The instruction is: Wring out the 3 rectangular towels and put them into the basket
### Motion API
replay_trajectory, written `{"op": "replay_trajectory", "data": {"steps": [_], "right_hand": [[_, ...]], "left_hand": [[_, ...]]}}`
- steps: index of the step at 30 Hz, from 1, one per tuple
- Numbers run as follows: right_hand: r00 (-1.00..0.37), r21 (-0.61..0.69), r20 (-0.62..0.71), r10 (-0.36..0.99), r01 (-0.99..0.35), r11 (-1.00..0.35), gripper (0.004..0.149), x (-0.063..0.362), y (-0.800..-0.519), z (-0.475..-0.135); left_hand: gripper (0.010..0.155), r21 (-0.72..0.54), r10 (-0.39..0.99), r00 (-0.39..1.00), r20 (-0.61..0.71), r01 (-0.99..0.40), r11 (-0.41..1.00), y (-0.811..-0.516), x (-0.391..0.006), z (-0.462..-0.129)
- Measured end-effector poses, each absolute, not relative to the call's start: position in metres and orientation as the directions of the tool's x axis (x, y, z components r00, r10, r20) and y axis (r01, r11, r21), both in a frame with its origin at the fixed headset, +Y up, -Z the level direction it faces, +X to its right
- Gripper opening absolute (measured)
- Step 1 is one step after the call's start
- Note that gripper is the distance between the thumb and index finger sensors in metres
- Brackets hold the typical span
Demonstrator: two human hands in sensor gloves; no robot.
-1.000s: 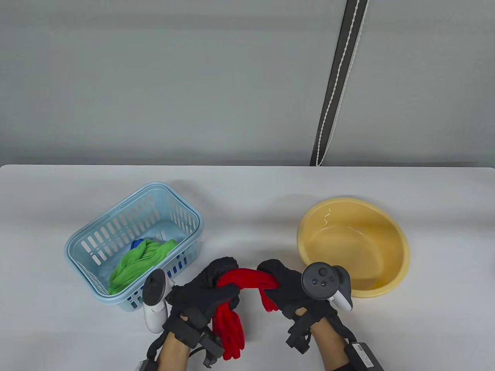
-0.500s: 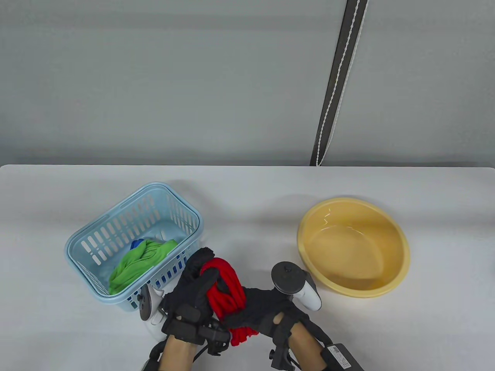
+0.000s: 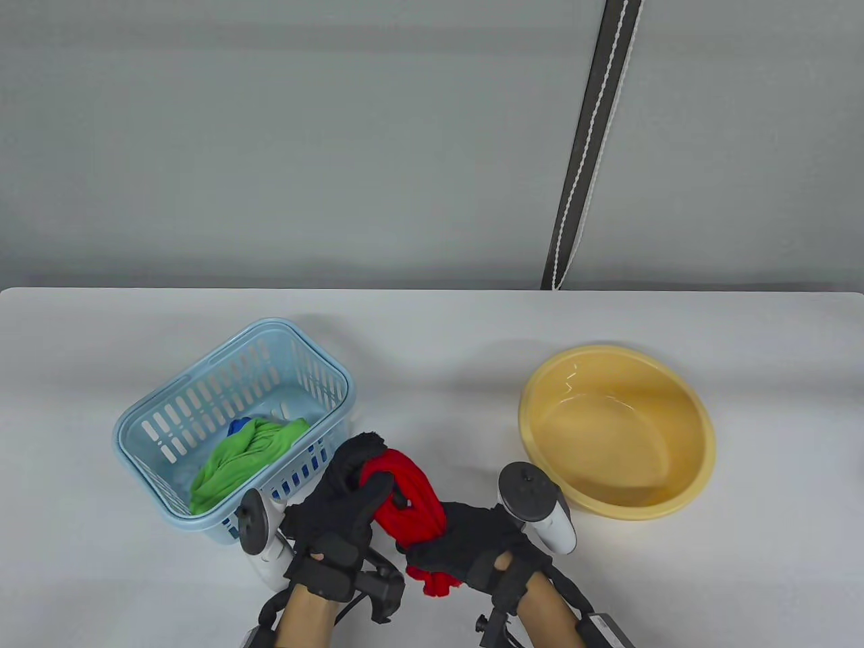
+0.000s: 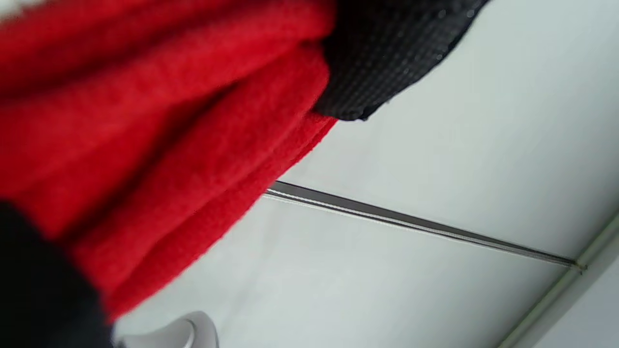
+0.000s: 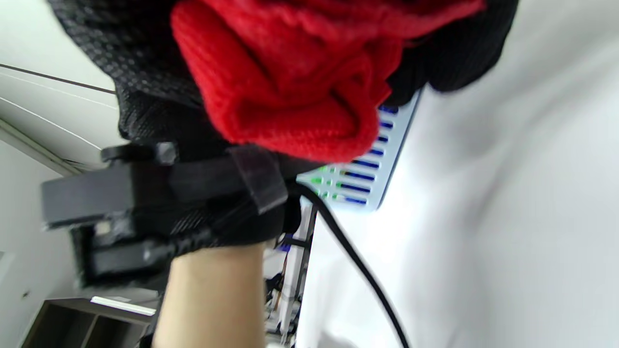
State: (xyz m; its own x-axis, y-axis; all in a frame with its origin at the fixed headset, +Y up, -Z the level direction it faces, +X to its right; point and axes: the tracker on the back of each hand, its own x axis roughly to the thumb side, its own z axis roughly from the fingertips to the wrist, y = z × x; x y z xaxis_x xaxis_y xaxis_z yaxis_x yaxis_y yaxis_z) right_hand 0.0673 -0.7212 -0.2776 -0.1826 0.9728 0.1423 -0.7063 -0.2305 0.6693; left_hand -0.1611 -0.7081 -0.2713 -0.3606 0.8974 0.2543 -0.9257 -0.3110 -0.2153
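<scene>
From the table view, the left hand (image 3: pixel 337 513) in its black sensor glove has its fingers (image 3: pixel 361 455) curled round the upper end of a twisted red terry-cloth towel (image 3: pixel 408 503), while the right hand (image 3: pixel 472 543), gloved the same way, clenches the lower end, so the roll runs on a slant between the two fists above the near edge of the white counter (image 3: pixel 432 351). A short red tail (image 3: pixel 439 584) sticks out below the right fist. A white tracker (image 3: pixel 260 540) sits on the back of the left hand and a grey-and-white one (image 3: pixel 540 506) on the right. Just left of the hands stands the light blue slotted plastic basket (image 3: pixel 202 388), with a crumpled green towel (image 3: pixel 243 455) lying inside and a bit of blue cloth (image 3: pixel 237 426) showing behind it. To the right, apart from the hands, is a round yellow plastic basin (image 3: pixel 688 412). In the left wrist view, the red towel (image 4: pixel 159 145) fills the upper left in thick folds, with black gloved fingers (image 4: pixel 387 58) pressed over it at the top; the frame is blurred, so how far they wrap round is hard to tell here. In the right wrist view, a bunched end of the red towel (image 5: pixel 290 92) bulges out of black glove fabric that closes round it, the left hand's wrist strap and cable (image 5: pixel 348 251) sit below, and a corner of the blue basket (image 5: pixel 367 169) shows behind them on the counter (image 5: pixel 508 217).
</scene>
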Motion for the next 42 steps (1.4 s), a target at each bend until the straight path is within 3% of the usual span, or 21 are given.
{"op": "replay_trajectory", "data": {"steps": [5, 10, 12, 16, 18, 20, 24, 27, 29, 35, 42], "right_hand": [[-0.227, 0.570, 0.173, 0.958, -0.770, -0.285, 0.050, 0.083, -0.711, -0.279], [-0.567, 0.407, 0.341, 0.750, -0.630, -0.662, 0.059, 0.089, -0.696, -0.278], [-0.671, 0.302, 0.377, 0.638, -0.563, -0.770, 0.061, 0.092, -0.694, -0.276], [-0.751, 0.231, 0.347, 0.561, -0.511, -0.828, 0.059, 0.097, -0.697, -0.279], [-0.784, 0.218, 0.331, 0.525, -0.477, -0.851, 0.052, 0.101, -0.698, -0.280], [-0.817, 0.216, 0.292, 0.498, -0.451, -0.866, 0.050, 0.107, -0.699, -0.281], [-0.802, 0.357, 0.181, 0.569, -0.485, -0.798, 0.048, 0.118, -0.705, -0.287], [-0.709, 0.499, 0.090, 0.699, -0.575, -0.648, 0.048, 0.122, -0.712, -0.291], [-0.653, 0.580, 0.038, 0.756, -0.602, -0.549, 0.048, 0.123, -0.715, -0.292], [-0.502, 0.755, -0.002, 0.865, -0.568, -0.328, 0.048, 0.110, -0.722, -0.290], [-0.411, 0.803, -0.026, 0.911, -0.552, -0.226, 0.048, 0.099, -0.722, -0.286]], "left_hand": [[0.057, -0.252, 0.922, -0.240, 0.305, -0.954, -0.166, -0.700, -0.166, -0.270], [0.058, -0.215, 0.945, -0.114, 0.305, -0.975, -0.049, -0.704, -0.169, -0.273], [0.059, -0.195, 0.946, -0.008, 0.324, -0.979, 0.058, -0.705, -0.171, -0.274], [0.062, -0.156, 0.886, 0.243, 0.395, -0.933, 0.325, -0.699, -0.162, -0.270], [0.069, -0.094, 0.793, 0.413, 0.448, -0.860, 0.502, -0.695, -0.153, -0.265], [0.078, -0.002, 0.603, 0.600, 0.527, -0.708, 0.706, -0.691, -0.142, -0.258], [0.095, 0.181, 0.139, 0.754, 0.643, -0.325, 0.928, -0.687, -0.116, -0.241], [0.104, 0.317, -0.159, 0.723, 0.672, -0.087, 0.944, -0.687, -0.091, -0.229], [0.109, 0.375, -0.266, 0.692, 0.671, -0.008, 0.927, -0.689, -0.080, -0.225], [0.115, 0.496, -0.438, 0.652, 0.619, 0.108, 0.862, -0.694, -0.060, -0.219], [0.092, 0.494, -0.364, 0.694, 0.621, 0.014, 0.869, -0.690, -0.067, -0.223]]}}
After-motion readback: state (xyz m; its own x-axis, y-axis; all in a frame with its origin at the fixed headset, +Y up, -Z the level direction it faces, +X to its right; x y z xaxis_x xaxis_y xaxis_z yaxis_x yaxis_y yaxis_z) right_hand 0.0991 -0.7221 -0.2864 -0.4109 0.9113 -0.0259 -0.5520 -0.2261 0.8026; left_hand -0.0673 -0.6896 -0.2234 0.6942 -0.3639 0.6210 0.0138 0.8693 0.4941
